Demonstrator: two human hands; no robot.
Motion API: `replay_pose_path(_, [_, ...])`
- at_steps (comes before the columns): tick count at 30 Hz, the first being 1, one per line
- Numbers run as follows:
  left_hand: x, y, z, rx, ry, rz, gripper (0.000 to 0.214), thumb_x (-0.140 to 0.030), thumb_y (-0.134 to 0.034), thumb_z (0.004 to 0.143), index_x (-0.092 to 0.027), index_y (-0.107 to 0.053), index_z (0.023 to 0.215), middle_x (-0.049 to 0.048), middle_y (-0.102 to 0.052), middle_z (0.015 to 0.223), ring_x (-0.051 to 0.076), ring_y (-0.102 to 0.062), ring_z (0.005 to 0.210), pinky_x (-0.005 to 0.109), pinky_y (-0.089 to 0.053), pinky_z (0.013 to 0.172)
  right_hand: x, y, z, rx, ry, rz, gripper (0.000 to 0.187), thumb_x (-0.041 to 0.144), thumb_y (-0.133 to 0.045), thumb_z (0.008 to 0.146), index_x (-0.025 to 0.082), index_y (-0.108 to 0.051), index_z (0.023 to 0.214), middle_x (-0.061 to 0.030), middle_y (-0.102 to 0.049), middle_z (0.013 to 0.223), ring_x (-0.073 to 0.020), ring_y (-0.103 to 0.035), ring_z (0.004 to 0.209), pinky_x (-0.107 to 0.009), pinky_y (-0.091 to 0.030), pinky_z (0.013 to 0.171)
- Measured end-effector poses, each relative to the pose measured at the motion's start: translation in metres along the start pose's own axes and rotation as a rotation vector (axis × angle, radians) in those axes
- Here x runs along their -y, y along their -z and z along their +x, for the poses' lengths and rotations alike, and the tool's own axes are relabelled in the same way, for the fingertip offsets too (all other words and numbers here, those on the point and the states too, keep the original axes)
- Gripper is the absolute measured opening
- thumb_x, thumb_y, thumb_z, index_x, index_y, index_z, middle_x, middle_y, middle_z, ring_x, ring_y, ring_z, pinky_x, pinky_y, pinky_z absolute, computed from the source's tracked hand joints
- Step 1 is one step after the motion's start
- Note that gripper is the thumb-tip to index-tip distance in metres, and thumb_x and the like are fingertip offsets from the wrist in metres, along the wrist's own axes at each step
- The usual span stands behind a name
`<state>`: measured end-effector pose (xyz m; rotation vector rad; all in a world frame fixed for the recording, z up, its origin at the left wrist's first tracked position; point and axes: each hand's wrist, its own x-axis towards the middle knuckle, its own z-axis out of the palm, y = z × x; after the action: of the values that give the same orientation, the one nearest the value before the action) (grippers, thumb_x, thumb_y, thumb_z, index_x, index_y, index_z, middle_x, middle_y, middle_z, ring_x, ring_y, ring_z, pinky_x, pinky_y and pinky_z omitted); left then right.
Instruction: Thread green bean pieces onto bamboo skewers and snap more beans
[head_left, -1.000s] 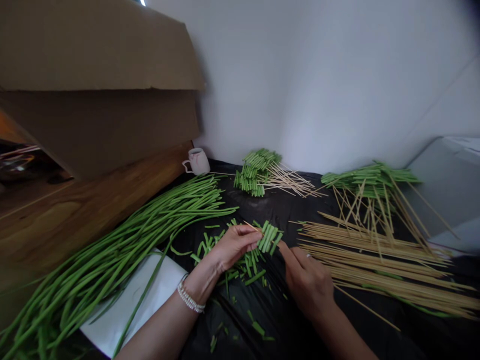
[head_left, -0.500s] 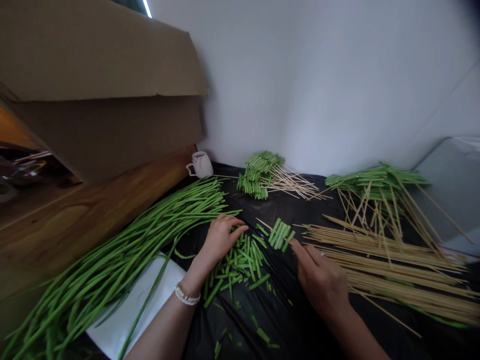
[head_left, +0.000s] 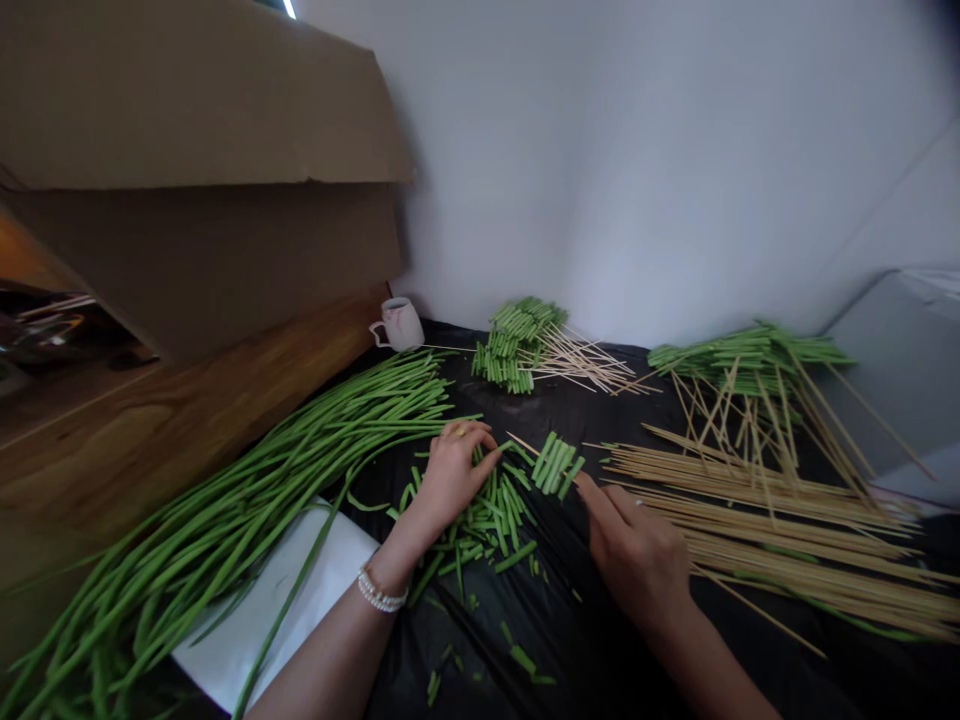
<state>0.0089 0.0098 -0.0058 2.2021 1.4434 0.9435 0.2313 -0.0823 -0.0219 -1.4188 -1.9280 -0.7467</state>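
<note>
My right hand (head_left: 637,555) holds a thin bamboo skewer with several short green bean pieces (head_left: 556,463) threaded side by side near its tip. My left hand (head_left: 450,472) rests, fingers curled, on a loose heap of cut bean pieces (head_left: 487,515) on the black sheet (head_left: 570,640); whether it pinches a piece I cannot make out. The skewer's point sits just right of my left fingertips.
Long uncut green beans (head_left: 247,510) lie in a big pile at left, over a white board (head_left: 255,610). Bare skewers (head_left: 780,530) are heaped at right. Two stacks of filled skewers (head_left: 517,345) (head_left: 750,355) sit by the wall, near a white cup (head_left: 399,322). A cardboard box (head_left: 195,170) overhangs a wooden shelf.
My left hand let go of the skewered beans and dropped onto the cut pieces. My right hand kept the skewer, shifting it slightly right.
</note>
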Motion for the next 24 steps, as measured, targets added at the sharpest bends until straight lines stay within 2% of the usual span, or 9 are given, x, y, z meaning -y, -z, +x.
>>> replay_pose_path(2, [-0.0017,-0.0009,0.002,-0.086,0.054,-0.208,0.009,-0.029,-0.067,0.079,-0.021,-0.07,0.081,0.0063,-0.069,0.092,0.023,-0.058,0.094,0.035,-0.039,0.087,-0.0001,0.0002,0.0001,-0.01,0.001,0.007,0.031,0.011,-0.048,0.088,0.018,-0.069,0.109,0.0007,-0.06,0.064,-0.008,-0.047,0.054,-0.025,-0.031,0.057])
replay_pose_path(4, [-0.0034,-0.0022,0.0033,-0.108,0.184,-0.457,0.014,-0.032,-0.07,0.077,-0.018,-0.071,0.081,0.0055,-0.069,0.081,0.019,-0.059,0.077,0.031,-0.043,0.076,0.0001,0.0003,0.0002,-0.015,0.004,0.012,0.03,0.01,-0.048,0.088,0.018,-0.068,0.109,0.0004,-0.06,0.064,-0.0081,-0.047,0.055,-0.025,-0.031,0.057])
replay_pose_path(7, [-0.0061,-0.0041,0.0038,-0.035,0.416,-0.906,0.026,-0.034,-0.077,0.07,-0.014,-0.073,0.086,0.0065,-0.071,0.079,0.015,-0.06,0.068,0.026,-0.046,0.066,0.0007,0.0006,0.0004,-0.015,0.014,0.019,0.03,0.01,-0.048,0.088,0.018,-0.068,0.109,0.0006,-0.06,0.065,-0.0082,-0.047,0.054,-0.025,-0.031,0.058])
replay_pose_path(10, [-0.0077,-0.0046,0.0035,0.021,0.546,-1.205,0.033,-0.032,-0.082,0.064,-0.013,-0.074,0.09,0.0075,-0.073,0.083,0.011,-0.061,0.067,0.022,-0.048,0.064,0.0014,0.0014,0.0009,-0.012,0.017,0.028,0.03,0.01,-0.048,0.088,0.017,-0.068,0.11,0.0008,-0.061,0.066,-0.0087,-0.046,0.055,-0.026,-0.031,0.058])
replay_pose_path(13, [-0.008,-0.0043,0.0031,0.055,0.564,-1.274,0.032,-0.03,-0.083,0.064,-0.011,-0.075,0.088,0.0081,-0.072,0.084,0.008,-0.06,0.066,0.018,-0.048,0.063,0.002,0.0021,0.0015,-0.008,0.009,0.034,0.029,0.009,-0.048,0.089,0.016,-0.067,0.11,0.001,-0.061,0.065,-0.0094,-0.045,0.054,-0.027,-0.03,0.058])
replay_pose_path(17, [-0.0083,-0.0045,0.0025,0.08,0.527,-1.258,0.03,-0.032,-0.081,0.068,-0.011,-0.076,0.089,0.0067,-0.071,0.083,0.006,-0.058,0.064,0.016,-0.047,0.063,0.0026,0.0023,0.0017,-0.004,0.016,0.046,0.03,0.007,-0.049,0.088,0.016,-0.068,0.109,0.001,-0.061,0.066,-0.0099,-0.046,0.055,-0.027,-0.03,0.059])
replay_pose_path(24, [-0.0092,-0.0049,0.0015,0.087,0.482,-1.233,0.028,-0.034,-0.079,0.069,-0.012,-0.076,0.087,0.0055,-0.07,0.08,0.007,-0.057,0.065,0.017,-0.045,0.063,0.0028,0.0019,0.0009,0.0,0.017,0.048,0.029,0.008,-0.049,0.088,0.016,-0.068,0.109,0.001,-0.061,0.066,-0.0109,-0.045,0.055,-0.028,-0.028,0.057])
